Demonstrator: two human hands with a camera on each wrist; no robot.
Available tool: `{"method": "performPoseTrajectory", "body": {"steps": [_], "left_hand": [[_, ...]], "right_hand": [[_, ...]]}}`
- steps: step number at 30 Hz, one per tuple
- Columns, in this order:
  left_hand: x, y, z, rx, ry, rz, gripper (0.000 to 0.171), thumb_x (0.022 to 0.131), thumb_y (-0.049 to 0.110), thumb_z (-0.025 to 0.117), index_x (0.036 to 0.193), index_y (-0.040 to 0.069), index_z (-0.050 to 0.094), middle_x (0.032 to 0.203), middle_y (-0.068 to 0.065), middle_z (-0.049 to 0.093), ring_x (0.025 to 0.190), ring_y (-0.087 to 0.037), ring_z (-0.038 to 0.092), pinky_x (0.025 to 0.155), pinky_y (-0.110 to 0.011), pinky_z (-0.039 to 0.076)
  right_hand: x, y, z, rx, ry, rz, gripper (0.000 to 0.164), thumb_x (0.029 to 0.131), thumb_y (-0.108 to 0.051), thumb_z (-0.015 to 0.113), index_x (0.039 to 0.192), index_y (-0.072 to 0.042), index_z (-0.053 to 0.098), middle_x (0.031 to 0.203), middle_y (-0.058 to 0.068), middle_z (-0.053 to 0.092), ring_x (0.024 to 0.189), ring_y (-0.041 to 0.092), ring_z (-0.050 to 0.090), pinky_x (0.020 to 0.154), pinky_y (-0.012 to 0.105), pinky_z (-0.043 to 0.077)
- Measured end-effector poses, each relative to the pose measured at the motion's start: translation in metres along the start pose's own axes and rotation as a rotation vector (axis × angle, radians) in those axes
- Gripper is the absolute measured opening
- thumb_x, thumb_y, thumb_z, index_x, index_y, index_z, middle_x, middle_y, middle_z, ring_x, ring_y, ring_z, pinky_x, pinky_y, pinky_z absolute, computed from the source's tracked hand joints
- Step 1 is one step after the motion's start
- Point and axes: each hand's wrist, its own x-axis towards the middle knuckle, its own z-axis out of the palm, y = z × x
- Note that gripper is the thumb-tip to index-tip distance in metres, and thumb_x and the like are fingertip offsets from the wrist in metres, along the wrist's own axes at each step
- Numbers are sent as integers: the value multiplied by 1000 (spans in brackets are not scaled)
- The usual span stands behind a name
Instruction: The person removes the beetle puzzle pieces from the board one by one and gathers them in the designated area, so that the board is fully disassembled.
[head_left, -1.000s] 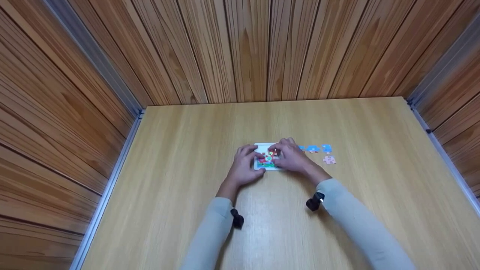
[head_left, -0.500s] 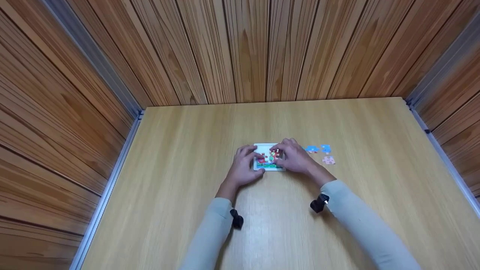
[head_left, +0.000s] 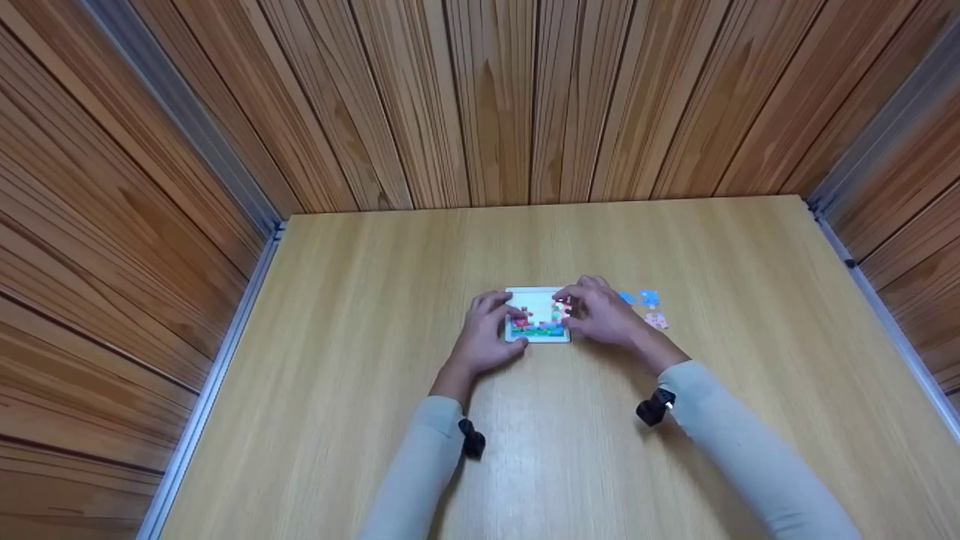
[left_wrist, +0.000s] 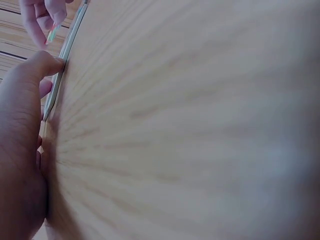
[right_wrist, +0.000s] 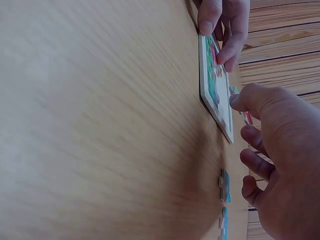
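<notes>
Plainly, from the head view, a white rectangular puzzle tray (head_left: 536, 292) lies on the light wooden table (head_left: 337, 375), its near side filled with joined blue-green jigsaw pieces (head_left: 544, 331) and much of the rest bare. The left hand (head_left: 484, 334) spans the tray's left end, thumb at the near corner, gripping it; the right hand (head_left: 602, 313) pinches a small multicoloured jigsaw piece (head_left: 561, 309) at the right end. Two blue jigsaw pieces (head_left: 649, 297), one partly hidden, and a pale pink jigsaw piece (head_left: 656, 321) lie beyond the right hand. The left wrist view shows the left thumb against the tray's edge, a sensible brace: light, even pressure should stop the tray sliding without lifting a corner. In the right wrist view, thumb and index finger make the grip while the other fingers curl loosely; the pinched piece appears raised off the tray. Holding it level by its edges, tabs lined up before any pressing, would probably serve best.
</notes>
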Motion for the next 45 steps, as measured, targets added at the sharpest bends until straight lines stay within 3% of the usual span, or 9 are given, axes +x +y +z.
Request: {"method": "performPoseTrajectory", "body": {"steps": [9,24,45], "left_hand": [[0,-2,1,-8,12,4,46,94,38,83,133,16,77,173,-8,51,168,-37,36,139,-61,33],[0,0,1,1,9,-3,47,94,40,83,135,17,77,174,-7,51,169,-37,35,140,-62,32],[0,-2,2,9,12,19,48,94,41,81,134,16,77,173,-7,51,167,-36,37,138,-61,34]], "right_hand": [[-6,7,-15,2,8,3,41,103,-16,80,142,-9,74,123,15,66,122,34,56,100,46,49],[-20,25,-45,41,8,80,46,106,-14,77,151,-8,69,136,19,61,132,38,51,110,57,52],[-47,55,-63,19,42,89,44,103,-11,79,146,-7,72,130,19,62,129,37,48,105,49,48]]}}
